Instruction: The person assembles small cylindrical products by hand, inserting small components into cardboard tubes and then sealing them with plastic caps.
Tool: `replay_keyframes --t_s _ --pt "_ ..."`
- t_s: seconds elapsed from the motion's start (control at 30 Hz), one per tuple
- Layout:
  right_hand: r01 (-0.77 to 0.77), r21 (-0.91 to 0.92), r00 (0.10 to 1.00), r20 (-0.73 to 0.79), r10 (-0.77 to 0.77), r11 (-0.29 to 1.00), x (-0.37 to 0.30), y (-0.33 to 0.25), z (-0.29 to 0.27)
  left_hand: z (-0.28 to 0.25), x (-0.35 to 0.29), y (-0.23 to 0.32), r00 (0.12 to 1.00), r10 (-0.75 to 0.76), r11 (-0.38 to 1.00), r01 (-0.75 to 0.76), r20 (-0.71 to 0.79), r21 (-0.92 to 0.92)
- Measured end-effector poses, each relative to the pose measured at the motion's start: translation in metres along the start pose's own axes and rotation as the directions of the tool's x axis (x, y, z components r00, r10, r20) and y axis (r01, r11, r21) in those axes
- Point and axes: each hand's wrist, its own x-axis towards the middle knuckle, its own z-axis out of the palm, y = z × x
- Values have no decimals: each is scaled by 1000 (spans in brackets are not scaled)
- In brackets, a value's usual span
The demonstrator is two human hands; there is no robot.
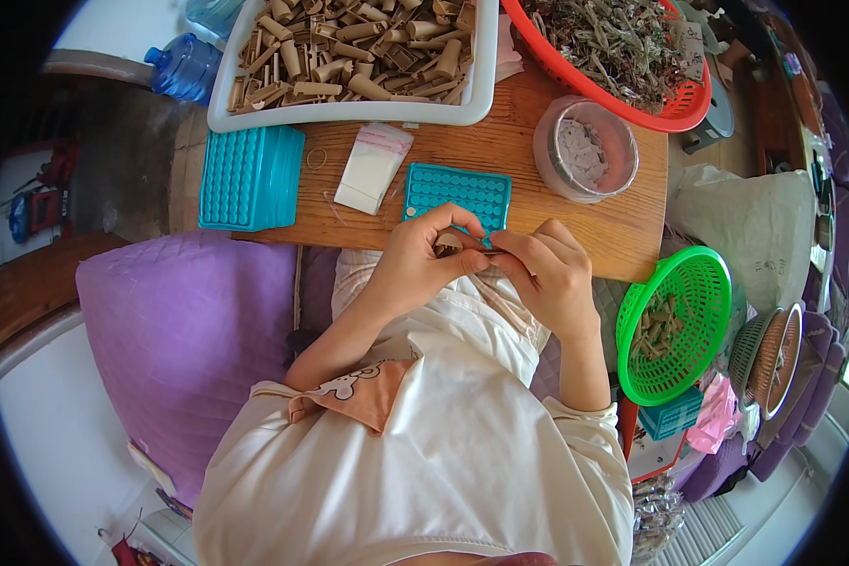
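Note:
My left hand (413,257) is closed around a small brown curved piece (448,242), which looks like the tube-shaped pieces in the tub. Fingertips of my right hand (549,272) pinch close together beside it, at something thin and too small to make out. Both hands meet just over the table's near edge, above my lap. Directly beyond them lies a teal tray (457,189) with rows of round cells, partly covered by my left fingers.
A white tub (215,108) of brown pieces stands at the back of the wooden table (500,141). Stacked teal trays (255,179) and a white packet (373,168) sit left. Rightward are a clear jar (587,151), a red basket (693,104) and a green basket (707,274).

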Motion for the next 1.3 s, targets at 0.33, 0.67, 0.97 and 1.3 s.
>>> replay_keyframes --t_s 0.33,0.67,0.97,1.3 --pt "-143 140 990 16 142 980 -5 2 2 4 -6 -3 999 11 999 -9 -48 45" --pt "-386 343 885 -124 448 856 -9 -12 18 9 -3 -17 999 -35 570 5 -18 -821" --pt "-367 392 876 -160 456 844 -8 -30 22 17 -10 -9 972 211 807 -233 -103 -543" --pt "-316 500 822 -280 496 806 -9 -46 31 13 -12 -1 965 251 859 -259 -78 -442"
